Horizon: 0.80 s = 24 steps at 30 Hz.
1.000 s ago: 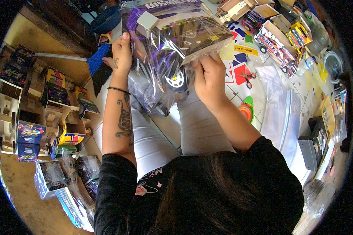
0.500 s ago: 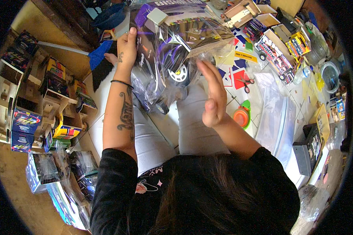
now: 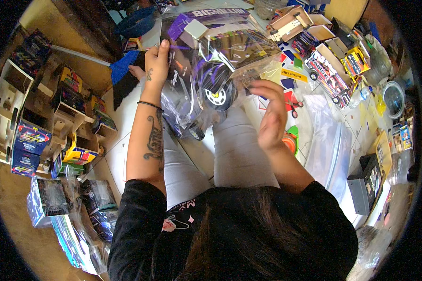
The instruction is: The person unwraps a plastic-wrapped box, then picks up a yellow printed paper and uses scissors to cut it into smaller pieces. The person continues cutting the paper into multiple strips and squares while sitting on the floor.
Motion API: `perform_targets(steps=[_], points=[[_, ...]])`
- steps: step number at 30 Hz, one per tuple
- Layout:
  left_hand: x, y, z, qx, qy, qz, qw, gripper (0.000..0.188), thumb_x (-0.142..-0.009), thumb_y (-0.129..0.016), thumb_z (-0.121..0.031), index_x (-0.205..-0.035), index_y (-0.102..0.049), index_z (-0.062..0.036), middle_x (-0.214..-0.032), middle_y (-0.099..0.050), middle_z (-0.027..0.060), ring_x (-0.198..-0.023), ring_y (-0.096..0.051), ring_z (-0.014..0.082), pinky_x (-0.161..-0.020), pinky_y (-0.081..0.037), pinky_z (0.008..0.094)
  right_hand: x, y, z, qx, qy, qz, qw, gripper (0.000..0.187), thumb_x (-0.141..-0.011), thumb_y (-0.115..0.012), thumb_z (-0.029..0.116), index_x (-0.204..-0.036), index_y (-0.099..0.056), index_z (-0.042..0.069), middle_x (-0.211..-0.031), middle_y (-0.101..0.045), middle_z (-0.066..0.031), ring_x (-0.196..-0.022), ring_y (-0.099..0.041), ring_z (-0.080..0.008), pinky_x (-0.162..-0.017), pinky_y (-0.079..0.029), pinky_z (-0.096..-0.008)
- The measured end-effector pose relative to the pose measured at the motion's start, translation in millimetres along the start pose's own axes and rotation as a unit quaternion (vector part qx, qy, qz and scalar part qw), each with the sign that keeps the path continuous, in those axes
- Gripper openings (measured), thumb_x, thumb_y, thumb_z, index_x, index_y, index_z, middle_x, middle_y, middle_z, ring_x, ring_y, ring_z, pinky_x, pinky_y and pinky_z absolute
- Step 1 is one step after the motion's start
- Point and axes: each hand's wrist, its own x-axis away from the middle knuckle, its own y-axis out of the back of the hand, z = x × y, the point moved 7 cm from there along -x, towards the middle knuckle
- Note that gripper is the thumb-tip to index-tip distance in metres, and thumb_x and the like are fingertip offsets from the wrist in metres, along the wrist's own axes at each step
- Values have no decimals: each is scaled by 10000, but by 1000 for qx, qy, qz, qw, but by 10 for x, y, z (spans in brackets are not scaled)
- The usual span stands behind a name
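A large dark toy truck (image 3: 188, 77) with purple trim and black wheels (image 3: 218, 97) is wrapped in clear plastic (image 3: 178, 110) above my knees. My left hand (image 3: 156, 63) is closed on its left edge, thumb on top. Beside the truck's right side is my right hand (image 3: 273, 112), open, its fingers together and slightly bent. Its fingertips come close to the loose plastic; whether they touch it I cannot tell. A purple part and a pale block (image 3: 196, 29) show at the truck's upper left.
Several wooden toy trucks (image 3: 33, 100) are stacked at left, with wrapped ones (image 3: 51, 199) below. At right lie scissors (image 3: 293, 105), an orange and green tape dispenser (image 3: 290, 139), clear plastic bags (image 3: 330, 145) and coloured cutouts. More toy trucks (image 3: 328, 68) stand farther back.
My right hand has moved right, away from the truck's middle, and its fingers have bent. The truck and my left hand have shifted slightly right.
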Motion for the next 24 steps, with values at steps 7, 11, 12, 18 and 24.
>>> perform_targets(steps=[7, 11, 12, 18, 24], points=[[47, -6, -37, -65, -12, -24, 998, 564, -848, -513, -501, -728, -558, 49, -617, -534, 72, -609, -471, 144, -587, -396, 314, -129, -331, -46, 231, 14, 178, 956, 661, -829, -523, 474, -1190, -429, -72, -1241, -399, -229, -1186, -337, -363, -977, -244, -434], [56, 112, 285, -138, -33, 56, 988, 586, -846, -491, -532, -824, -578, 47, -716, -571, 92, -698, -504, 160, -661, -406, 310, 128, 80, -218, 26, 19, -49, 998, 794, -724, -631, 503, -1232, -366, -47, -1235, -392, -185, -1188, -334, -321, -1005, -238, -418], [130, 109, 416, -128, -19, 112, 985, 593, -844, -486, -543, -891, -585, 40, -799, -582, 86, -774, -510, 157, -717, -407, 309, 359, 192, -223, 96, 25, -135, 986, 867, -706, -649, 517, -1276, -313, -44, -1277, -363, -185, -1196, -332, -311, -1002, -254, -409], [701, 128, 809, -33, 137, 176, 974, 546, -806, -588, -491, -1018, -616, 11, -912, -632, 61, -829, -556, 133, -756, -450, 291, 1212, -403, -1011, -17, -235, 5, 972, 1099, -568, -738, 597, -1335, -226, -1, -1312, -367, -180, -1198, -372, -301, -967, -321, -401], [924, 259, -203, -38, -131, 245, 960, 603, -636, -766, -421, -1060, -561, -46, -1051, -541, 129, -1052, -505, 282, -917, -389, 341, 978, -593, -1335, -95, -348, 71, 930, 1090, -581, -717, 606, -1342, -221, 1, -1324, -351, -177, -1210, -359, -295, -976, -305, -397]])
